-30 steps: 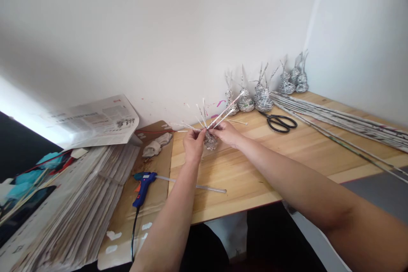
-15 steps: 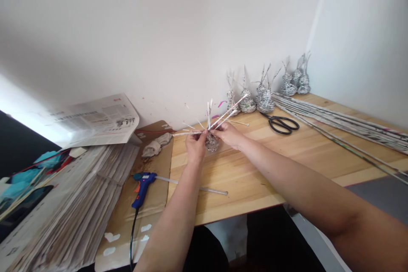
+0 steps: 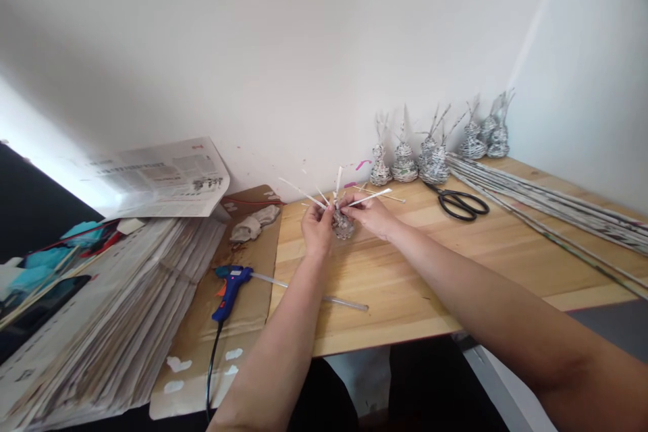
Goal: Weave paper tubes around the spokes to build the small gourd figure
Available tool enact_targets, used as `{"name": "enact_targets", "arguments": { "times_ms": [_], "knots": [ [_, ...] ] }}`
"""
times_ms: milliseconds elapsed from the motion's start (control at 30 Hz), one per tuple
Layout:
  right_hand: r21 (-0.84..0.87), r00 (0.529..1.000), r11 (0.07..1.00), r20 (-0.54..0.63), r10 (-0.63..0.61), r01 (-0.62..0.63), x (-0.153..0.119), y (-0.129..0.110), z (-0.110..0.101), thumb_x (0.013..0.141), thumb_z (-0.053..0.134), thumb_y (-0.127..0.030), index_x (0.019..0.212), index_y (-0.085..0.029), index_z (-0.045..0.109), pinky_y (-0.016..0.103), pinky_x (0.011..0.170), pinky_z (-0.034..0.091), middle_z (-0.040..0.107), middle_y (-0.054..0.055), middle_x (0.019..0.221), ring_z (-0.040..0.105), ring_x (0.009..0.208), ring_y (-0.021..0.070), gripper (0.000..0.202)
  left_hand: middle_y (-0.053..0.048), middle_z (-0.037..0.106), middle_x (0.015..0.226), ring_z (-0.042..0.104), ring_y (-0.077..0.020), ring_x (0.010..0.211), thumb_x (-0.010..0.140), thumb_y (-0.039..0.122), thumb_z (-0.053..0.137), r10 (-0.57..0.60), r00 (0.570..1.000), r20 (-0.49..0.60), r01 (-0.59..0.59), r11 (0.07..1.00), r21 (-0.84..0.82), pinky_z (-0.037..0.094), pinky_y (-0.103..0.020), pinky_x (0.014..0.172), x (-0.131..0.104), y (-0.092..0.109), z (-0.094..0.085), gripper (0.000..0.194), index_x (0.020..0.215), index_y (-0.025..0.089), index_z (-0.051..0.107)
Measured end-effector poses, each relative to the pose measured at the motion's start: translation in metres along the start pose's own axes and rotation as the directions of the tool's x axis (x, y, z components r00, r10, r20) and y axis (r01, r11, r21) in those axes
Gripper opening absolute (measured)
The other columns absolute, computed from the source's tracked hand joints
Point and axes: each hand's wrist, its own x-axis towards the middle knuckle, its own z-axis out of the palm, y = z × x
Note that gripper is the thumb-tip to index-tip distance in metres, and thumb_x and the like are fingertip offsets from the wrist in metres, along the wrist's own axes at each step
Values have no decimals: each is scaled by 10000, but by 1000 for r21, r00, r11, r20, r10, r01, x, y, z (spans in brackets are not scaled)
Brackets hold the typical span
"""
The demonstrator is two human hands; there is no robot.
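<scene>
Between my hands, over the wooden table, is a small woven newspaper piece with several rolled paper strips fanning out of its top. My left hand is closed on its left side, thumb near the base of the strips. From the right, my right hand pinches at a paper strip that points out to the right. One strip stands upright in the middle. The fingertips partly hide the spot where the strips meet the weaving.
Black-handled scissors lie to the right, beside long paper rolls. Several finished-looking woven gourd shapes stand along the wall. On the left are a blue glue gun on cardboard and a newspaper stack.
The strips on the woven piece have shifted: one now slants up to the left, and fewer point up to the right. The whole view has turned slightly left.
</scene>
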Motion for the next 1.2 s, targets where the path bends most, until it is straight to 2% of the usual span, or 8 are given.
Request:
{"name": "enact_targets", "arguments": {
  "times_ms": [67, 133, 300, 500, 667, 900, 1067, 1200],
  "knots": [
    [-19, 1000, 1000, -2, -15, 15, 0, 1, 0, 696, 689, -284, 792, -188, 663, 262, 636, 453, 655, -6, 747, 562, 682, 131, 138, 6, 627, 691, 558, -93, 588, 613, 387, 783, -2, 1000, -17, 1, 1000, -7, 431, -212, 573, 1, 0, -1, 346, 793, 146, 611],
    [-43, 999, 999, 3, -32, 32, 0, 2, -1, 699, 694, -281, 802, -190, 680, 269, 637, 455, 667, 0, 756, 562, 673, 134, 139, 10, 622, 670, 555, -93, 584, 602, 367, 787, -9, 999, -31, 8, 1000, -16, 435, -214, 578, 2, -1, -2, 325, 751, 150, 597],
    [-84, 998, 994, 26, -63, 65, 1, 4, -3, 716, 698, -275, 819, -194, 709, 296, 686, 465, 693, 25, 825, 587, 714, 151, 132, -3, 657, 705, 581, -100, 614, 618, 323, 775, -38, 999, -7, 38, 999, -24, 442, -216, 597, 4, -3, -5, 285, 784, 143, 629],
    [-121, 995, 988, 29, -91, 93, 2, 4, -3, 738, 671, -271, 817, -201, 711, 292, 654, 461, 688, 23, 806, 574, 681, 147, 112, 5, 640, 687, 563, -97, 593, 604, 332, 782, -47, 999, -4, 47, 999, -3, 434, -212, 577, 6, -1, -5, 302, 786, 137, 640],
    [-183, 984, 967, 76, -164, 175, 0, 0, 1, 769, 642, -263, 785, -201, 699, 305, 734, 485, 699, 27, 832, 617, 778, 163, 86, 3, 626, 663, 556, -103, 572, 628, 362, 778, -42, 996, -78, 48, 996, 75, 440, -219, 551, 3, 4, -5, 303, 756, 127, 638],
    [-77, 1000, 997, -20, -20, 19, 2, 3, 0, 768, 647, -247, 829, -195, 633, 256, 605, 505, 655, 1, 747, 609, 683, 137, 81, -22, 681, 729, 602, -117, 648, 654, 311, 771, 20, 996, 89, -24, 999, 45, 486, -231, 639, 4, 1, -15, 254, 811, 130, 684],
    [22, 997, 1000, -72, 18, -17, 3, 5, -2, 761, 672, -289, 858, -200, 602, 253, 572, 517, 682, 17, 826, 658, 747, 160, 149, -38, 715, 821, 631, -140, 721, 691, 288, 739, 62, 988, 141, -86, 982, 170, 491, -237, 658, 4, 6, -17, 268, 917, 148, 705],
    [42, 989, 998, -138, 47, -42, 3, 5, -2, 733, 699, -292, 807, -197, 584, 260, 551, 527, 684, 16, 764, 665, 704, 166, 167, -27, 711, 755, 625, -141, 679, 711, 273, 700, 81, 978, 192, -127, 963, 236, 484, -240, 652, 3, 13, -16, 165, 825, 154, 699]
  ]
}}
